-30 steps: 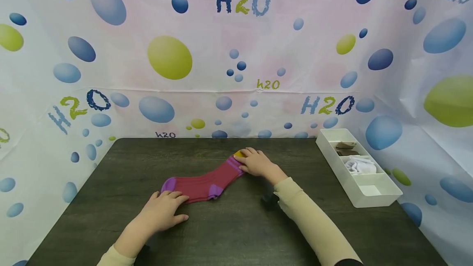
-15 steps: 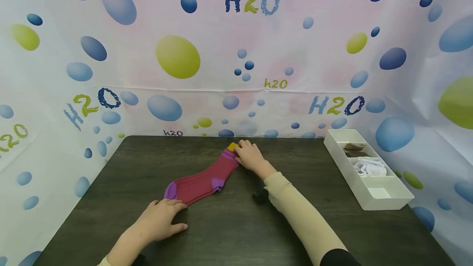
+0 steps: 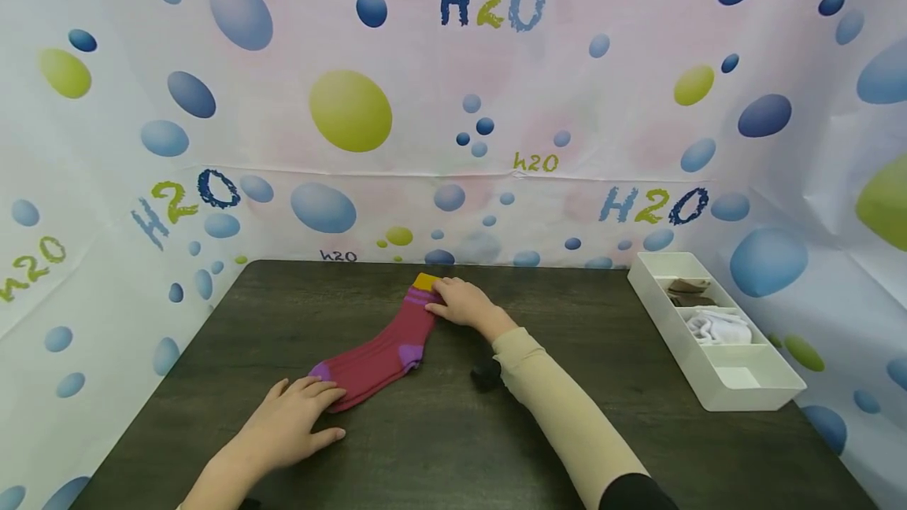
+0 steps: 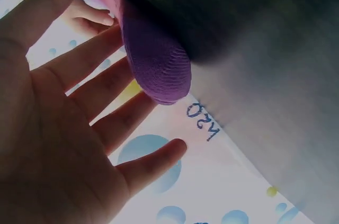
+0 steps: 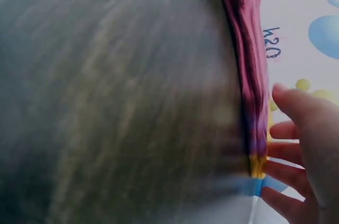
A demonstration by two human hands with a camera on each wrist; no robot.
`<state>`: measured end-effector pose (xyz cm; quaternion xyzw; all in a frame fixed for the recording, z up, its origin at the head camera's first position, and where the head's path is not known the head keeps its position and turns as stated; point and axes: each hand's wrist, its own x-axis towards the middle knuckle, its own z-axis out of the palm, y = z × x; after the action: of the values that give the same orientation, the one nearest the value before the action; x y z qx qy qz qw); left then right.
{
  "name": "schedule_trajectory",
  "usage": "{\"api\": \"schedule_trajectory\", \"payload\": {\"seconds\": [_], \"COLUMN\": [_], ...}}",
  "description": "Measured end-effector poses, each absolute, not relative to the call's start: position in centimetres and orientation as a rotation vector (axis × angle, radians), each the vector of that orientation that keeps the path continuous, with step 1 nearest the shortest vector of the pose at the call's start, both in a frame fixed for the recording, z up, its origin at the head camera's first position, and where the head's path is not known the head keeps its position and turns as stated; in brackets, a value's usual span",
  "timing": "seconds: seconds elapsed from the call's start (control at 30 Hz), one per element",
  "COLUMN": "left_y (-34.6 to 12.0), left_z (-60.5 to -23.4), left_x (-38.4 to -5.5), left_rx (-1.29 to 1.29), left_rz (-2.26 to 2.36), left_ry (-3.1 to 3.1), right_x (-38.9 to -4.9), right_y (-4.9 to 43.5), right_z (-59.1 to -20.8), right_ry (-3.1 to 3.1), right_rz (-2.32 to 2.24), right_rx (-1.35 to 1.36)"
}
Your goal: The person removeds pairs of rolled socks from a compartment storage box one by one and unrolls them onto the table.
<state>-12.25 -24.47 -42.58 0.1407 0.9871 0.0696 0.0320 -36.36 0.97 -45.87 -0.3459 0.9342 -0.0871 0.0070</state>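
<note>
A dark pink sock (image 3: 379,356) with purple toe and heel and a yellow cuff edge lies flat, slanting across the table. My left hand (image 3: 283,419) rests its straight fingertips on the toe end. In the left wrist view the fingers (image 4: 100,91) are spread, touching the purple toe (image 4: 159,62) from behind. At the other end, my right hand (image 3: 464,304) lies over the side of the cuff (image 3: 425,282). The right wrist view shows its fingers (image 5: 286,173) extended, tips right at the yellow edge (image 5: 257,166).
On the dark table (image 3: 567,352), a white box (image 3: 669,341) with compartments stands at the right. It holds brown folded cloth (image 3: 687,293) and white folded cloth (image 3: 719,327); its front compartment shows a bare floor. A printed curtain (image 3: 397,22) hangs behind the table.
The sock has shifted left with both hands and turned, so it now stands more steeply, its toe nearer me. The head view has swung slightly left.
</note>
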Motion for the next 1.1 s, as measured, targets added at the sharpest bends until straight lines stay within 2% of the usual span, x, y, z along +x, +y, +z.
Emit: {"api": "schedule_trajectory", "payload": {"seconds": [0.43,1.1], "left_y": [-26.8,-31.9], "left_z": [-43.3,-44.3], "left_x": [-11.1,-8.0], "left_rx": [0.309,0.105], "left_rz": [0.182,0.175], "left_ry": [2.982,2.978], "right_x": [-36.5,-35.2], "right_y": [-1.2,-11.1], "right_z": [-45.0,-45.0], "right_ry": [2.749,2.693], "right_rz": [-0.173,0.004], "right_rx": [-1.194,-1.181]}}
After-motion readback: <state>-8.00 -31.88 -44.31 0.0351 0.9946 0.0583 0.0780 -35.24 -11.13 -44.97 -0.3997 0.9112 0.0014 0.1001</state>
